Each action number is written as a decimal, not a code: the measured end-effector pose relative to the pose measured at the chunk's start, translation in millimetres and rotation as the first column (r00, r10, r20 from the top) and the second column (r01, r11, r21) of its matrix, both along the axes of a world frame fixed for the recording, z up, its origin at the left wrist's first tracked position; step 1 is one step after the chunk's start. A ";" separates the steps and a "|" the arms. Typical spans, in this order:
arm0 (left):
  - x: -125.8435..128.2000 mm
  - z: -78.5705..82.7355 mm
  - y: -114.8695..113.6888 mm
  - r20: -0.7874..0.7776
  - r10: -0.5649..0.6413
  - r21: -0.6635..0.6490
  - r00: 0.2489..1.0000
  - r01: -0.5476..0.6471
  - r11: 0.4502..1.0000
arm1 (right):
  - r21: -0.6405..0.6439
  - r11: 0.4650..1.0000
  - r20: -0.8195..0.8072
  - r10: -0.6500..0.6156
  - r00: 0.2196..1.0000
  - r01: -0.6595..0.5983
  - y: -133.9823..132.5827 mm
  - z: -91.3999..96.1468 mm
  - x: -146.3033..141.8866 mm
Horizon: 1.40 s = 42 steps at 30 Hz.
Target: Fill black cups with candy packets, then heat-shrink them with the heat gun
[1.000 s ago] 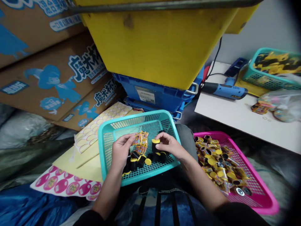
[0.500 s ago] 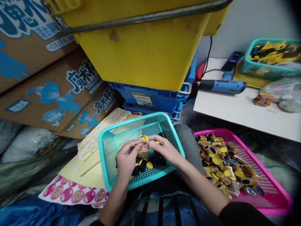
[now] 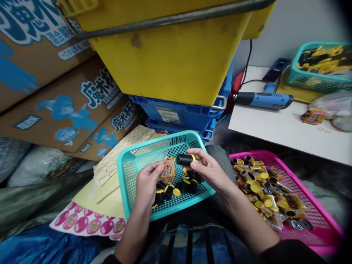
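Observation:
Over a turquoise basket, my left hand pinches a yellow-orange printed wrapper sleeve between thumb and fingers. My right hand grips a small black cylinder with a yellow rim, tipped on its side just right of the wrapper. The two pieces are apart. Below them in the basket lie several black cylinders with yellow caps, among them a yellow cap.
At right stands a pink basket full of wrapped cylinders. A blue heat gun and a second turquoise basket rest on a white table. Yellow and blue crates are stacked ahead; cardboard boxes stand left.
My right hand has come away from the wrapper and now holds a black cylinder beside it. My left hand has kept the wrapper. The view has shifted slightly.

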State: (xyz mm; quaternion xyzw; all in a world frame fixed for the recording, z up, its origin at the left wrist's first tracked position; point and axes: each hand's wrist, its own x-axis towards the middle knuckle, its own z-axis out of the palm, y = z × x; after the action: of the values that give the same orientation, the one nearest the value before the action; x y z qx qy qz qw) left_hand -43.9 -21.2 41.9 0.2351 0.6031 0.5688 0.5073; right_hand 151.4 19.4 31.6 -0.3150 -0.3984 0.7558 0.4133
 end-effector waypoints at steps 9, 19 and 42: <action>7.2 1.3 3.4 -0.033 0.092 0.097 0.995 -0.089 0.991 | 0.113 0.993 0.053 -0.031 0.998 0.024 0.6 -3.6 -4.7; 10.8 -1.0 6.0 -0.227 0.122 0.226 0.966 -0.070 0.972 | 0.100 0.991 0.091 -0.101 0.991 0.092 -4.7 -8.0 -11.6; 14.3 18.2 -5.3 -0.228 -0.327 0.138 0.917 0.363 0.922 | 0.062 0.995 -0.203 0.087 0.975 -0.075 -14.8 -25.2 -32.6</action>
State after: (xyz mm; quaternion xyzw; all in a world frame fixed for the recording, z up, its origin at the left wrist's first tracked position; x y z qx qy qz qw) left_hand -29.6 -26.5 60.2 0.4384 0.5467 0.4951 0.5136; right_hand 118.8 4.6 6.4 -0.2076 -0.3866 0.7893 0.4294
